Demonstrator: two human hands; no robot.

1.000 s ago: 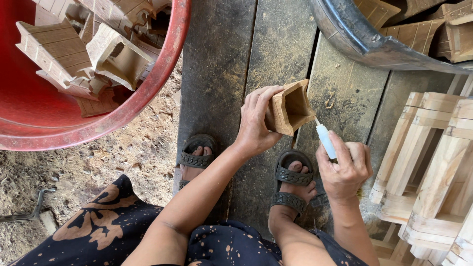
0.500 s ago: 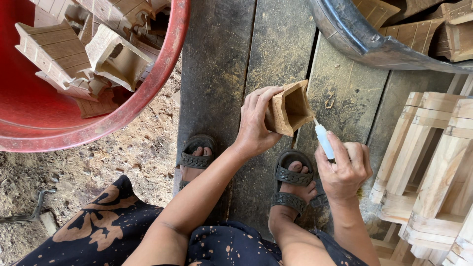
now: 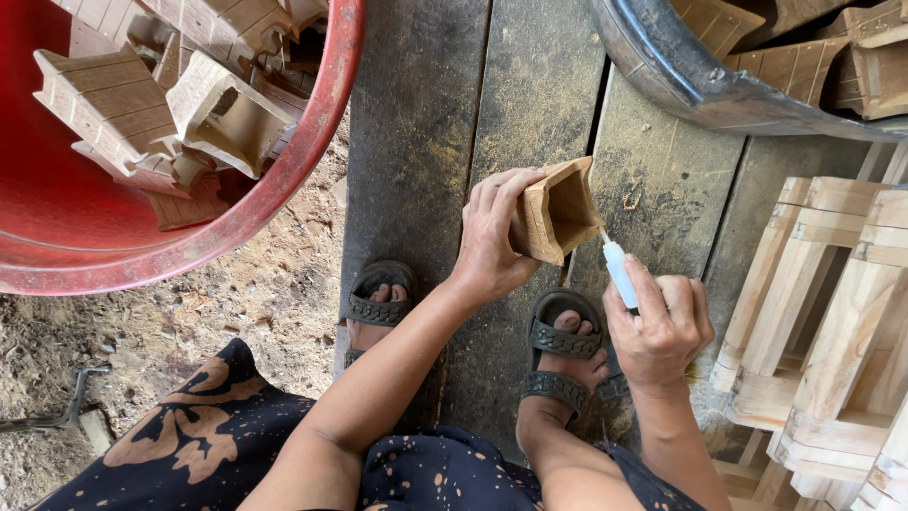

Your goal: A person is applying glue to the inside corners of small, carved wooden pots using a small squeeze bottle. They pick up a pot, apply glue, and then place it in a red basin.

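My left hand (image 3: 494, 232) grips a small hollow wooden piece (image 3: 558, 210), square-mouthed and tapered, its opening tilted toward the right. My right hand (image 3: 659, 326) is wrapped around a small white squeeze bottle (image 3: 619, 270). The bottle's thin nozzle touches the lower right edge of the wooden piece's rim. Both hands hover above dark, dusty floor planks (image 3: 445, 114), just over my two sandalled feet (image 3: 563, 350).
A big red basin (image 3: 284, 180) at the upper left holds several similar wooden pieces. A dark tub (image 3: 681, 76) at the upper right holds more. Stacked pale wooden frames (image 3: 832, 312) stand along the right. Bare dirt lies to the left.
The bottle's nozzle has risen a little and now meets the rim of the wooden piece. The left hand has stayed nearly still.
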